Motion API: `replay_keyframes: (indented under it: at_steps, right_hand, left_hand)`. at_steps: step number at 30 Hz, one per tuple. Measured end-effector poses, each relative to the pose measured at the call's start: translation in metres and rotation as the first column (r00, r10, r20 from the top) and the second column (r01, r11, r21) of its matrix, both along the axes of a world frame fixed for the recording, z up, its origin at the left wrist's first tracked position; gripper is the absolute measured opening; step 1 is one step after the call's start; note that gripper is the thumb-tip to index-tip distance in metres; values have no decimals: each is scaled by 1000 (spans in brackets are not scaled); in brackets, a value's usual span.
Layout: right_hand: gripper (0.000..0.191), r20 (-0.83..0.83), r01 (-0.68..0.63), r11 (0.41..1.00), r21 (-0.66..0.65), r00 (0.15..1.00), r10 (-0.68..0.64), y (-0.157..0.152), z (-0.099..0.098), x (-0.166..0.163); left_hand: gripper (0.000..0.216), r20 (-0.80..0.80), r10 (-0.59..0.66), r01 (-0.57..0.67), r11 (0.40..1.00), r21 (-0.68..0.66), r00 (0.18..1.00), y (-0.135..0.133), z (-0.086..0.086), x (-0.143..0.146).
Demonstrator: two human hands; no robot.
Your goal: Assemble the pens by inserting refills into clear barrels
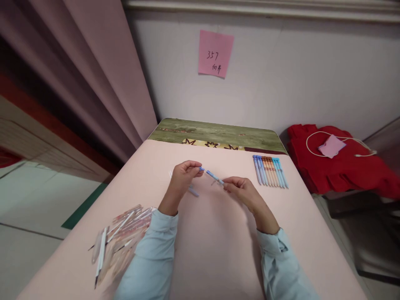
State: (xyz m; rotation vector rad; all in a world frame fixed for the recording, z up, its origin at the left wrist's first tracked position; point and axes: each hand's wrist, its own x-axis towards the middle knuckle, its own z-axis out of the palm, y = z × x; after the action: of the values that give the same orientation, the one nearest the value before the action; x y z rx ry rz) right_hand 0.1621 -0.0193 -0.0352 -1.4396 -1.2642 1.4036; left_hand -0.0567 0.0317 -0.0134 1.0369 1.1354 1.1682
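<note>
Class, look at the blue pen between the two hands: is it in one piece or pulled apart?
Apart: left hand holds a small blue piece, separated from the barrel in the right hand.

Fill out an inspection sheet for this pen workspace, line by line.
Surface: pink table, green patterned strip at the far edge.
Job's things: blue pen piece held between both hands; another blue piece lies below the left hand.
Clutter: row of finished pens at right; pile of clear wrappers and refills at left.
Grippers: left hand and right hand each pinch an end.
Cables: white cable on the red cloth.
Surroundings: pink note on the wall, curtain at left.
</note>
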Motion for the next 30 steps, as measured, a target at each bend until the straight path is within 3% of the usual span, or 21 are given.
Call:
replay_keyframes:
  at_steps: [12,18,23,30]
  right_hand:
    - [36,13,-17,1000,-19,1000,17,-1,-1,-1]
    - [33,-24,14,998,65,1000,-12,1,-5,-4]
    - [25,165,0,993,122,986,-20,-1,-1,-14]
    - [15,443,-16,971,239,891,-95,-3,10,-28]
  left_hand:
    - [25,-93,-90,91,996,3,992,-1,3,-3]
    - [34,-8,-39,39,999,-6,999,1,1,-4]
    - [30,-35,-18,18,1000,14,999,1,1,-5]
    - [35,-66,28,-26,999,37,997,4,-2,-5]
